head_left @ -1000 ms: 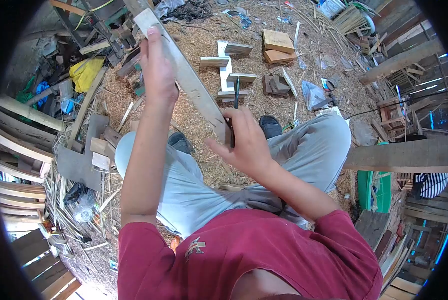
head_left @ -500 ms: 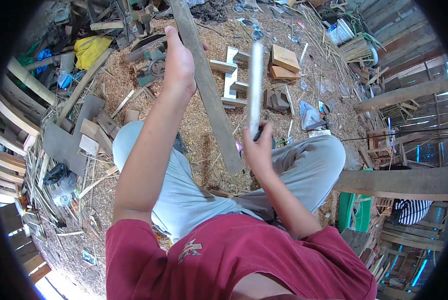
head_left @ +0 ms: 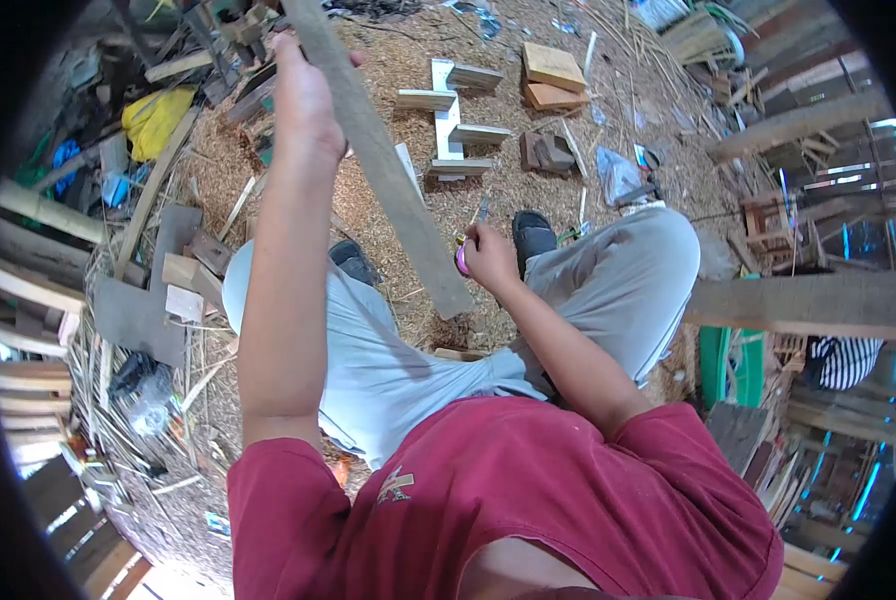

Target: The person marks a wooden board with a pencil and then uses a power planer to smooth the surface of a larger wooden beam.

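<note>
Above the floor [head_left: 363, 212] of wood shavings, the left hand [head_left: 305, 110] is gripping the long plank [head_left: 386, 165], which is slanting downward. Near its lower end, the right hand [head_left: 491, 258] is curling its fingers beside a pink object [head_left: 462, 259]; whether they are gripping it, I cannot tell.

The left hand [head_left: 308, 100] grips a long wooden board [head_left: 378, 160] slanting down between the hands. The right hand [head_left: 490, 258], near its lower end, touches a pink object [head_left: 461, 258]. Beyond that hand, a wooden frame [head_left: 448, 125] lies on the floor [head_left: 368, 215].
</note>
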Motion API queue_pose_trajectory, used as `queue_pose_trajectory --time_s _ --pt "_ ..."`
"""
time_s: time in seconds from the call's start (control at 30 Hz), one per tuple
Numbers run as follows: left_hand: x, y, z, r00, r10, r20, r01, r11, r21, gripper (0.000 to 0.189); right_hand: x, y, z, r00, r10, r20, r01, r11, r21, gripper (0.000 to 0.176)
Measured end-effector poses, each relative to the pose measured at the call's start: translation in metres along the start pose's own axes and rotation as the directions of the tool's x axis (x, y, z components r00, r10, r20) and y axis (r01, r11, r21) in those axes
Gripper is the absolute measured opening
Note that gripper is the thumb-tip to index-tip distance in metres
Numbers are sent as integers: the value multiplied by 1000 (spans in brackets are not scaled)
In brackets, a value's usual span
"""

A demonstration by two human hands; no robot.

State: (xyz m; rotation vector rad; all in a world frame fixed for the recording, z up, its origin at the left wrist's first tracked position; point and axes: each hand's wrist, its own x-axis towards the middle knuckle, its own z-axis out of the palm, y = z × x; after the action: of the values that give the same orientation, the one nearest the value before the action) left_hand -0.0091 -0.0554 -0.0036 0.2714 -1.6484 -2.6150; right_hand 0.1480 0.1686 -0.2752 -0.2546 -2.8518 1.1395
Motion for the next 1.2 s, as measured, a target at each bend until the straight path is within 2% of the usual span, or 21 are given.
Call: queue_pose_trajectory --time_s 0.03,0.1,0.2,0.23,0.33,0.37,0.47,0.5,0.53,0.6,0.63,0.77,0.83,0.93,0.97,1.07,1.1,1.2 --pt "6 2 -4 1000 -23 13 23 1000 2 68 1 0 2 996 4 92 -6 1000 23 18" --pt "8 8 -11 997 -52 50 53 999 -9 59 2 -1 3 993 1 119 -9 998 68 20" --pt "12 12 -23 988 -81 129 87 995 -41 57 15 -3 4 990 0 140 -26 983 182 26" --pt "10 12 -24 989 -103 105 108 993 -42 56 17 -1 5 990 3 142 -36 974 225 28" --pt "8 10 -26 990 -85 110 88 996 -22 56 16 -14 1 974 -103 -200 95 994 -51 35" --pt "8 9 -27 990 -100 97 102 995 -18 55 18 -17 -9 989 -57 -136 48 996 -71 42" --pt "1 8 -20 991 -122 48 122 992 4 53 21 -21 -16 992 40 -117 -27 993 111 42" --pt "-3 9 -18 992 -126 31 126 992 21 52 21 -21 -15 989 -26 -144 31 999 30 39" --pt "-6 9 -16 992 -128 15 128 991 37 51 21 -28 -18 998 39 -43 -30 980 196 37" --pt "-5 6 -18 992 -119 43 117 993 34 47 21 -41 -24 976 111 190 -190 858 477 34" --pt "-4 5 -16 992 -122 37 121 992 26 48 19 -48 -25 980 54 190 -145 852 504 31" --pt "-2 -7 -15 996 -85 30 83 995 54 50 0 -100 -60 931 -47 363 -257 622 740 34" --pt "-8 -9 -6 996 -81 32 79 995 55 54 -12 -120 -80 875 -108 473 -363 500 786 39" --pt "-18 -24 6 1000 -9 6 9 997 81 55 -28 -144 -97 867 -160 473 -307 576 758 45" --pt "-20 -29 8 1000 -25 19 24 996 83 54 -31 -154 -109 835 -204 512 -303 605 736 43" --pt "-18 -49 16 998 62 13 -63 992 113 51 -33 -173 -137 784 -140 605 -490 459 741 42" --pt "-18 -52 21 996 86 13 -87 989 117 52 -32 -179 -143 781 -108 616 -545 363 755 42" --pt "-15 -58 21 993 -44 107 33 994 102 48 -16 -166 -144 696 32 717 -676 365 640 42"
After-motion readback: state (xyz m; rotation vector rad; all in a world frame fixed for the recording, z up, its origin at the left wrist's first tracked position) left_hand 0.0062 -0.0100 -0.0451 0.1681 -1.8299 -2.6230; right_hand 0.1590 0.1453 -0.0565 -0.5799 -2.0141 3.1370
